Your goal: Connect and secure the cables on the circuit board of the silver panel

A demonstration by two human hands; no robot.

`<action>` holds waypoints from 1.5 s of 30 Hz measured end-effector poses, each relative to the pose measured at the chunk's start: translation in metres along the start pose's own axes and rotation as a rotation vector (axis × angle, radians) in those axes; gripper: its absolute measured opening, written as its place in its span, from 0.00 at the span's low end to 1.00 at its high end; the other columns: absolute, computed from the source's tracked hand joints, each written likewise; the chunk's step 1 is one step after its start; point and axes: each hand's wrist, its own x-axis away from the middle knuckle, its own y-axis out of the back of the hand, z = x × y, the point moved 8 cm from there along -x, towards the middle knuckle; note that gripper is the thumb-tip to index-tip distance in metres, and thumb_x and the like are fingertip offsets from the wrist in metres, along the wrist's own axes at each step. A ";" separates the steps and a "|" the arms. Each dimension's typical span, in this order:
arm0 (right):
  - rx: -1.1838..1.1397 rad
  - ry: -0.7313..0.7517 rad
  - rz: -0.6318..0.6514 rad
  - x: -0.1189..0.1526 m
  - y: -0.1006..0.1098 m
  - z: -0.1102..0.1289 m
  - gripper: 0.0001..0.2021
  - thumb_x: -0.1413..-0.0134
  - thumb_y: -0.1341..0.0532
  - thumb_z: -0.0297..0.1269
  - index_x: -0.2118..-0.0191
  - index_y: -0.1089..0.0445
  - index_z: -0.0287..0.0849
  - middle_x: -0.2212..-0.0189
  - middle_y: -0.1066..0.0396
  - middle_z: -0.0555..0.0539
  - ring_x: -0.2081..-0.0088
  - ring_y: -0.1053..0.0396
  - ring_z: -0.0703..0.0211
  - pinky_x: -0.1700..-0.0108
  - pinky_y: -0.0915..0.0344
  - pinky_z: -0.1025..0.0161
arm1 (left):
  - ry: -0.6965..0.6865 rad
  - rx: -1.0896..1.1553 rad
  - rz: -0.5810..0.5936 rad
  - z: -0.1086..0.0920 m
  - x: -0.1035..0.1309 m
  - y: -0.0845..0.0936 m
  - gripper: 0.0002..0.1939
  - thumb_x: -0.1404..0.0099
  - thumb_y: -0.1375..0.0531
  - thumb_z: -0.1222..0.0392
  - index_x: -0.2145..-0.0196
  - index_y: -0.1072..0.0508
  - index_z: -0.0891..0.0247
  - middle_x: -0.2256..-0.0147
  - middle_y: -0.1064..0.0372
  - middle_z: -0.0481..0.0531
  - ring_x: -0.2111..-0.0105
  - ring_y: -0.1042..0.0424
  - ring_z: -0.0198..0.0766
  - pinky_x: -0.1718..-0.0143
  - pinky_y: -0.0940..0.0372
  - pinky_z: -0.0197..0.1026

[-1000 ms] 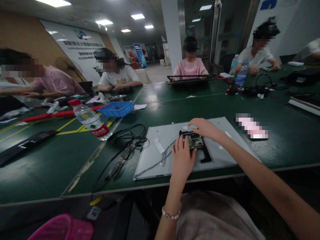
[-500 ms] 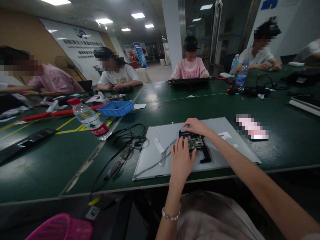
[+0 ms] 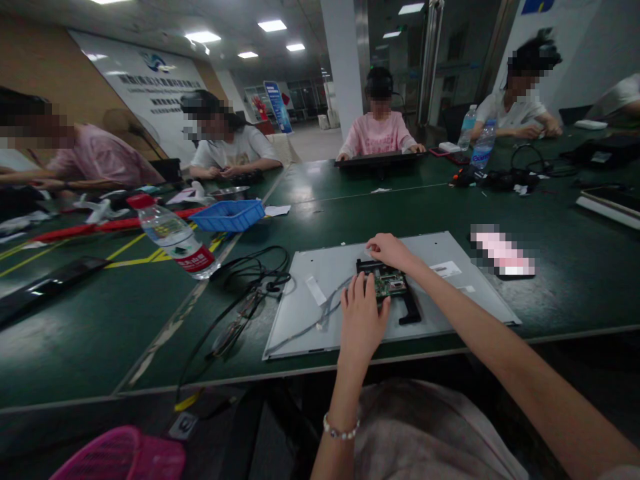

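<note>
A flat grey panel [image 3: 295, 320] lies on the table in front of me. On it sits a green circuit board [image 3: 393, 285] in a black plastic bracket [image 3: 412, 308], and a grey cable [image 3: 305, 331] runs from it toward the panel's near left corner. My left hand [image 3: 363, 310] rests over the left side of the board, fingers stretched and slightly apart. At the bracket's far edge, my right hand [image 3: 393, 253] has thumb and fingers drawn together; whatever is between them is too small or hidden to make out. A white strip [image 3: 316, 291] lies on the panel, left of the bracket.
Left of the panel are black cables [image 3: 250, 273], glasses [image 3: 235, 333], a water bottle [image 3: 175, 240] and a blue basket [image 3: 227, 217]. A phone [image 3: 503, 253] lies to the right. Below the table edge is a pink basket [image 3: 155, 457]. Several people sit around the table.
The view has shifted slightly. Both hands stay at nearly the same places on the board and bracket; nothing else has visibly moved on the panel.
</note>
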 end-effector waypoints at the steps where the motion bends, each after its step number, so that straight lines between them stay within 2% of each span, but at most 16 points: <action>1: -0.001 0.001 0.001 0.000 0.001 -0.001 0.11 0.45 0.41 0.30 0.57 0.25 0.39 0.63 0.26 0.43 0.63 0.29 0.59 0.59 0.37 0.66 | 0.000 0.000 0.000 0.000 0.000 0.000 0.25 0.31 0.49 0.54 0.40 0.42 0.66 0.39 0.44 0.64 0.38 0.45 0.52 0.40 0.46 0.58; 6: -0.013 0.062 0.006 0.002 0.007 0.000 0.12 0.45 0.40 0.32 0.56 0.26 0.37 0.61 0.26 0.41 0.62 0.29 0.58 0.57 0.36 0.65 | -0.002 -0.009 0.003 0.000 0.000 0.000 0.25 0.31 0.49 0.54 0.40 0.43 0.67 0.39 0.44 0.64 0.38 0.47 0.52 0.39 0.47 0.58; 10: -0.027 0.218 0.063 0.006 0.011 0.008 0.12 0.45 0.39 0.33 0.54 0.26 0.41 0.54 0.26 0.45 0.54 0.30 0.59 0.51 0.38 0.66 | -0.005 -0.005 0.007 0.000 0.000 0.000 0.25 0.31 0.49 0.54 0.40 0.43 0.67 0.39 0.45 0.64 0.38 0.46 0.51 0.39 0.47 0.58; 15: 0.030 0.302 0.113 0.006 0.008 0.012 0.11 0.43 0.39 0.33 0.55 0.25 0.41 0.55 0.26 0.44 0.52 0.31 0.56 0.50 0.39 0.63 | -0.009 0.001 -0.002 -0.001 0.000 0.002 0.24 0.31 0.49 0.55 0.40 0.43 0.66 0.39 0.44 0.64 0.38 0.46 0.51 0.40 0.47 0.57; 20: 0.123 0.288 0.114 0.003 0.005 0.017 0.10 0.40 0.42 0.33 0.58 0.25 0.39 0.56 0.27 0.40 0.56 0.30 0.55 0.55 0.39 0.64 | -0.009 0.007 0.009 -0.001 0.000 0.001 0.25 0.32 0.48 0.55 0.40 0.43 0.67 0.39 0.44 0.64 0.38 0.46 0.51 0.40 0.47 0.57; 25: 0.198 0.249 0.114 0.003 0.004 0.019 0.11 0.37 0.45 0.34 0.59 0.25 0.38 0.57 0.27 0.40 0.55 0.30 0.54 0.56 0.40 0.64 | -0.013 0.016 0.011 -0.001 0.000 0.001 0.25 0.32 0.48 0.55 0.40 0.43 0.69 0.39 0.44 0.66 0.38 0.45 0.52 0.40 0.46 0.59; 32: 0.244 0.154 0.060 0.005 0.012 0.017 0.14 0.33 0.51 0.35 0.56 0.30 0.39 0.59 0.27 0.41 0.57 0.30 0.55 0.59 0.41 0.64 | -0.019 0.025 -0.005 -0.001 0.000 0.001 0.25 0.32 0.48 0.56 0.40 0.43 0.69 0.39 0.44 0.66 0.38 0.45 0.53 0.40 0.47 0.59; 39: 0.241 0.132 0.076 0.010 0.017 0.020 0.11 0.34 0.50 0.33 0.58 0.31 0.39 0.60 0.27 0.41 0.56 0.30 0.57 0.58 0.41 0.66 | -0.009 0.027 0.010 -0.001 0.000 0.000 0.26 0.32 0.48 0.56 0.40 0.43 0.70 0.39 0.45 0.66 0.38 0.46 0.53 0.40 0.47 0.59; 45: 0.230 0.133 0.070 0.015 0.020 0.027 0.11 0.34 0.51 0.34 0.56 0.32 0.39 0.59 0.26 0.39 0.57 0.29 0.54 0.61 0.41 0.64 | -0.014 0.021 0.013 -0.001 0.001 0.000 0.26 0.31 0.48 0.55 0.40 0.43 0.71 0.39 0.45 0.66 0.38 0.46 0.53 0.40 0.47 0.59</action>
